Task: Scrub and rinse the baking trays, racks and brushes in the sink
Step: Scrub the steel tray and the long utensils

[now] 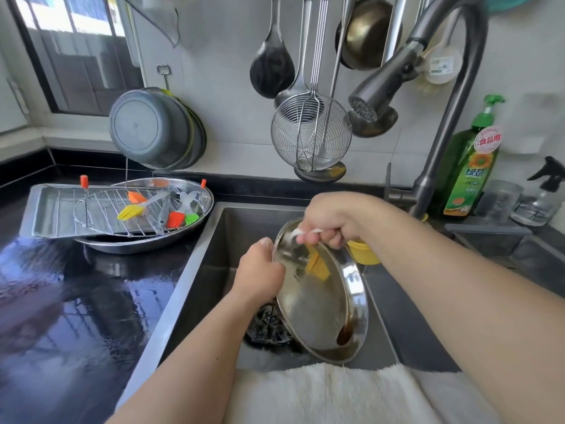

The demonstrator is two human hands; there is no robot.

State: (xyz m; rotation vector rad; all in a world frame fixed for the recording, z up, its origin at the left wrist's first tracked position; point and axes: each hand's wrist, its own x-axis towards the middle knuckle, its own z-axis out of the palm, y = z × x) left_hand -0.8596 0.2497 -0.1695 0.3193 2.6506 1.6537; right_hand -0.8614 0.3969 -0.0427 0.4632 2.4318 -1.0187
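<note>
While we look down from the head camera, our left hand point(260, 270) grips the left rim of a round steel tray point(324, 301), fingers closed on it. Our right hand point(328, 221) pinches the far rim of the same tray, together with something white that we cannot identify. We hold the tray tilted steeply over the sink point(201, 267), above the drain point(267, 327); brown liquid point(344, 335) collects at its low near edge. On the black bench point(61, 301) to the left, an oval tray point(171, 240) carries a rectangular baking tray point(46, 212), a wire rack point(104, 206) and silicone brushes point(134, 211) in yellow, orange and green. At far right the faucet point(385, 81) hangs over the sink, with a green soap bottle point(470, 166) just beside it. A white towel point(330, 393) lies on the near edge.
</note>
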